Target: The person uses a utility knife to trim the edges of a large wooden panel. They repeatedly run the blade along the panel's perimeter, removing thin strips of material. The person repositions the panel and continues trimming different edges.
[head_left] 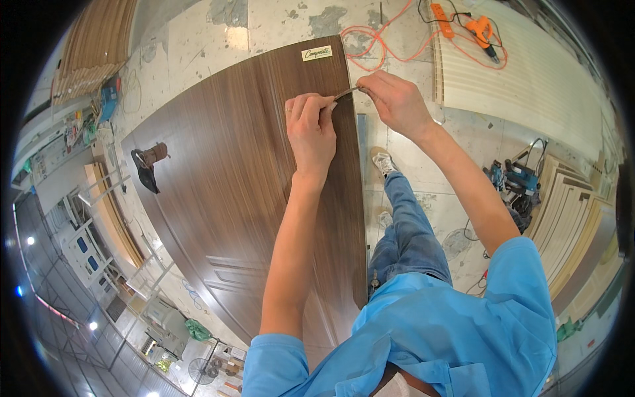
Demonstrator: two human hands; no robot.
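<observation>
A dark brown wood-grain door panel (pixel 225 152) lies in front of me, with a small pale label (pixel 317 53) near its far right corner. Between my two hands runs a short, thin dark strip (pixel 346 93), just over the panel's right edge. My left hand (pixel 311 132) is above the panel, its fingertips closed on one end of the strip. The other end is pinched by my right hand (pixel 399 102), which is out past the edge. What the strip is made of cannot be made out.
On the panel's left side sit a brown roll (pixel 156 153) and a black object (pixel 145 175). At the far right, an orange heat gun (pixel 481 32) and an orange power strip (pixel 442 20) lie on pale ribbed panels (pixel 522 92). Blue power tools (pixel 522 178) stand farther right.
</observation>
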